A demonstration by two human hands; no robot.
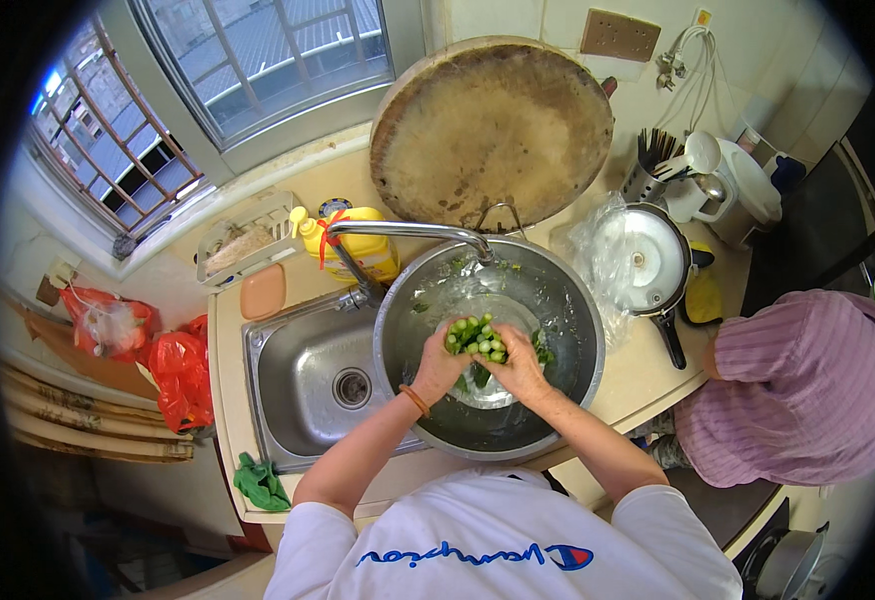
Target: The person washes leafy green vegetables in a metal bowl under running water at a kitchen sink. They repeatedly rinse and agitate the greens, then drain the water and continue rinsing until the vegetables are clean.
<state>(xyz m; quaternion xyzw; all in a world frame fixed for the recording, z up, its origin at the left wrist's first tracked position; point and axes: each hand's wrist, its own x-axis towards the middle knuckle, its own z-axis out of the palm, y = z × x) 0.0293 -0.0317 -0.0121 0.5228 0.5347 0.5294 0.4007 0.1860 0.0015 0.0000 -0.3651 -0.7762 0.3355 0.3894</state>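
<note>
A bunch of green leafy vegetables (476, 337), cut stem ends facing up, is gripped between my left hand (441, 364) and my right hand (518, 365). Both hands are over the large metal basin (595, 352), which holds water. Some leaves hang down below my fingers, and small bits of green lie in the basin. Above the basin's far side reaches the spout of a chrome faucet (422, 229). Whether water runs from it, I cannot clearly tell. My fingertips are partly hidden by the stems.
Left of the basin is a steel sink (302, 405); a green cloth (260, 482) lies at its near corner. Behind stand a yellow pump bottle (366, 259) and a round wooden chopping board (490, 135). To the right are a pressure cooker (644, 259) and another person in purple (805, 390).
</note>
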